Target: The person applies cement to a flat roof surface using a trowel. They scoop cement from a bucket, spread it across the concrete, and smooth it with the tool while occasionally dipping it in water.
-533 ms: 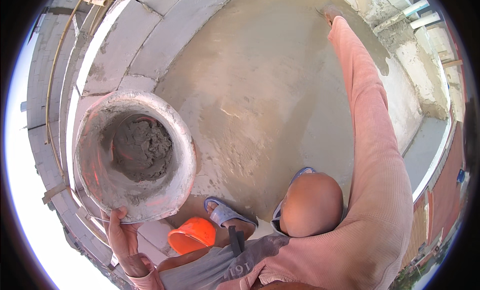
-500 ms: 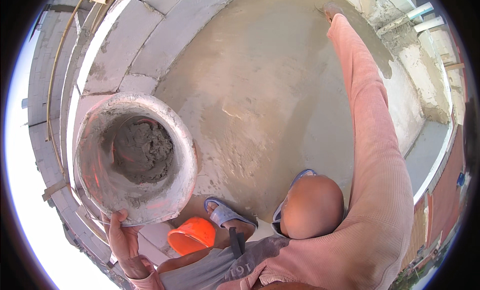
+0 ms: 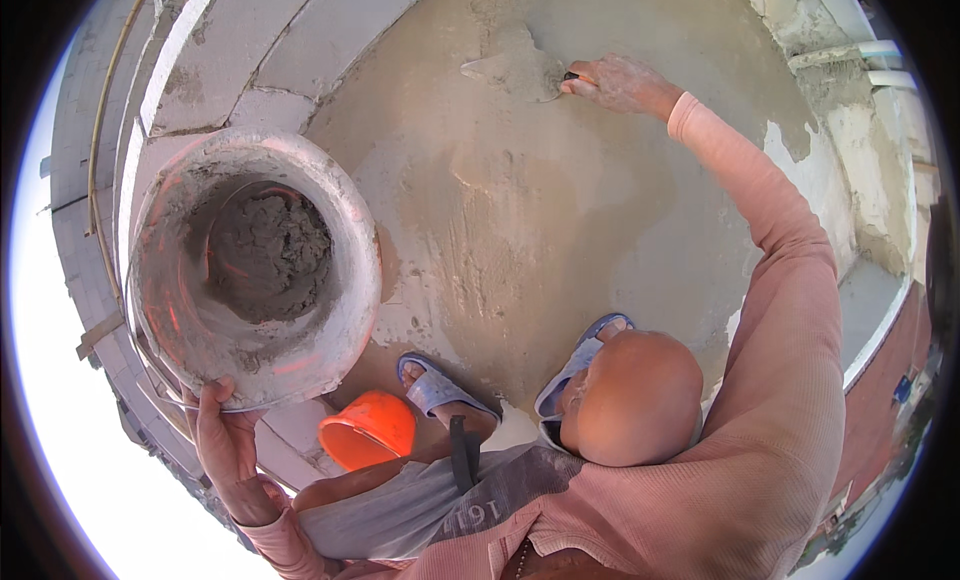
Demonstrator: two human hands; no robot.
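Note:
My left hand (image 3: pixel 222 435) grips the rim and wire handle at the lower edge of a crusted, whitish bucket (image 3: pixel 335 335) at the left, which holds a lump of wet grey mortar (image 3: pixel 280 255). My right hand (image 3: pixel 625 88), at the end of an outstretched pink sleeve, is wrapped round the handle of a trowel (image 3: pixel 520 75) lying low on the smeared grey surface (image 3: pixel 520 210) at the upper middle. The trowel blade is coated in mortar, so its edges are hard to make out.
An orange bucket (image 3: pixel 368 428) sits beside my blue-sandalled foot (image 3: pixel 440 385); my bent knee (image 3: pixel 640 400) is at lower right. Pale block walls (image 3: pixel 240 40) border the surface left and right, with white pipes (image 3: pixel 890 80) at upper right and a bamboo pole (image 3: pixel 98 140) beyond the left wall.
My right arm has bent, bringing my hand from the far upper edge leftward and nearer, and the trowel now shows. My left hand and the bucket have shifted slightly left and up in view.

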